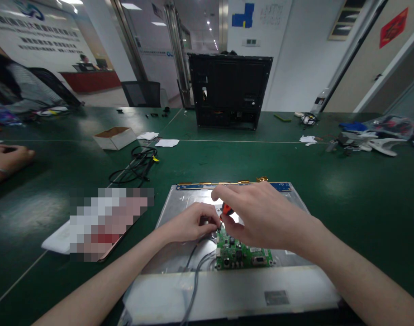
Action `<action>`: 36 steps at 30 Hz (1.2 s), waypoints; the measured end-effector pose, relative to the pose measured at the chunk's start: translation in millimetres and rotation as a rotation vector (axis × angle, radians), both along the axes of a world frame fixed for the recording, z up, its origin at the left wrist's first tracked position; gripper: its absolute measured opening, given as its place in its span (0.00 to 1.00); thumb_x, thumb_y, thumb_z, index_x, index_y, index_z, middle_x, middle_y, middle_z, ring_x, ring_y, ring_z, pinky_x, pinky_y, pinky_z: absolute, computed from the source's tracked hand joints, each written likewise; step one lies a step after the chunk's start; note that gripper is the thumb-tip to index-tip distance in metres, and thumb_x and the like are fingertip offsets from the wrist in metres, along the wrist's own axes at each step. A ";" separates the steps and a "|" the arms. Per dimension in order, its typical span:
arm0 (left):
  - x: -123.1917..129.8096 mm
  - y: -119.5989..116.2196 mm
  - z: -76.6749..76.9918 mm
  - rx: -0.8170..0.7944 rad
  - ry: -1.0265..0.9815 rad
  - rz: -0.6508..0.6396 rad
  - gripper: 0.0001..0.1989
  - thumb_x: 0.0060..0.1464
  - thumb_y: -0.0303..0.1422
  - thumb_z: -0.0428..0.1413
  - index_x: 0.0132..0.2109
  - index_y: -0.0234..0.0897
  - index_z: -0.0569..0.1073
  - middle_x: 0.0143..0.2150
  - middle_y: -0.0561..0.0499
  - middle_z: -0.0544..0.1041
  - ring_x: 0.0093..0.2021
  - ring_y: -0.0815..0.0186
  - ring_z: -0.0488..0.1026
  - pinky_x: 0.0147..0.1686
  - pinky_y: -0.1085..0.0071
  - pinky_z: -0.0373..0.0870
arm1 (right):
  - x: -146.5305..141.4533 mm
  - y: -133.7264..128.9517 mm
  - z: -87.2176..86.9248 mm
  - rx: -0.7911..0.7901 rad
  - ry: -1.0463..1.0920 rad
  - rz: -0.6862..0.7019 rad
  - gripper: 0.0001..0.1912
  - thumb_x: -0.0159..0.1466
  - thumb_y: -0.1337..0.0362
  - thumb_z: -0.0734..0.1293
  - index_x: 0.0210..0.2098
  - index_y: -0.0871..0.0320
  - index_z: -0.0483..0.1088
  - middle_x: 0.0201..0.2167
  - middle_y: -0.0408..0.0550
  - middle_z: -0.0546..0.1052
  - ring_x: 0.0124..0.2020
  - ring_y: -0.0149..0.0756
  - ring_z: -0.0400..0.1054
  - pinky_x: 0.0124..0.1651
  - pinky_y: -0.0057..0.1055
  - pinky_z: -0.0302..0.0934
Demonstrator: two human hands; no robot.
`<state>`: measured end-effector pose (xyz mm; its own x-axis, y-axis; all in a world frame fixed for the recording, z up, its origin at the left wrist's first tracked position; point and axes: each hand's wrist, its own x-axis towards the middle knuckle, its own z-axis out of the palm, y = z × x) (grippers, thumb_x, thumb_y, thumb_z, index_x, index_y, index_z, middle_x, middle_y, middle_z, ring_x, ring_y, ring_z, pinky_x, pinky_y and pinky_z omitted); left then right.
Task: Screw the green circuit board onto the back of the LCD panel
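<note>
1. The left hand (198, 222) had its thumb and forefinger drawn close together at the far-left corner of the green circuit board (239, 251); whether they pinched anything small, I could not tell.
2. The right hand (261, 213) curled loosely round a red-and-black tool (227, 209), just beside the left fingertips.
3. Done, as it seemed: the board lay on the metal panel (174, 206), under and nearer than the fingers, with grey cables (196, 280) meeting its left edge.
4. Left, by my judgement: the corner at the fingertips looked unfinished; other fixings were unclear.
5. Well beyond the fingers, the black frame (230, 86) stood apart from the panel.
</note>
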<state>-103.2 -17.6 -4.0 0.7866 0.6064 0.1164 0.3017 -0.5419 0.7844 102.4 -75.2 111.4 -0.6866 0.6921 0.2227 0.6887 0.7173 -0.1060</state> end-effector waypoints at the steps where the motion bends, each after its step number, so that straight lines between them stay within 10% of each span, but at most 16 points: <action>1: 0.0 0.5 -0.4 0.000 0.001 -0.005 0.06 0.50 0.23 0.54 0.33 0.35 0.76 0.32 0.52 0.77 0.33 0.67 0.72 0.34 0.74 0.66 | 0.1 0.2 -0.1 0.000 -0.003 0.003 0.07 0.63 0.66 0.63 0.42 0.57 0.64 0.35 0.44 0.77 0.30 0.35 0.68 0.25 0.30 0.41; 7: -0.6 1.9 -3.9 0.002 0.017 -0.025 0.06 0.54 0.26 0.54 0.34 0.34 0.76 0.33 0.51 0.78 0.34 0.65 0.73 0.34 0.73 0.67 | -0.8 2.6 -0.5 0.025 -0.036 -0.071 0.10 0.68 0.55 0.62 0.38 0.55 0.66 0.29 0.43 0.78 0.26 0.35 0.68 0.26 0.30 0.39; 36: -2.0 -3.0 -2.2 0.027 0.020 0.014 0.04 0.53 0.27 0.56 0.36 0.35 0.75 0.35 0.50 0.77 0.40 0.61 0.73 0.40 0.69 0.69 | -2.3 1.4 -0.3 0.041 -0.018 -0.035 0.07 0.68 0.61 0.60 0.37 0.57 0.66 0.25 0.42 0.75 0.23 0.32 0.64 0.25 0.30 0.38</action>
<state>-105.2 -20.6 -6.2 0.7806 0.6140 0.1170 0.3249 -0.5585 0.7632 100.2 -73.8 111.1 -0.6661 0.7064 0.2393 0.7150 0.6961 -0.0649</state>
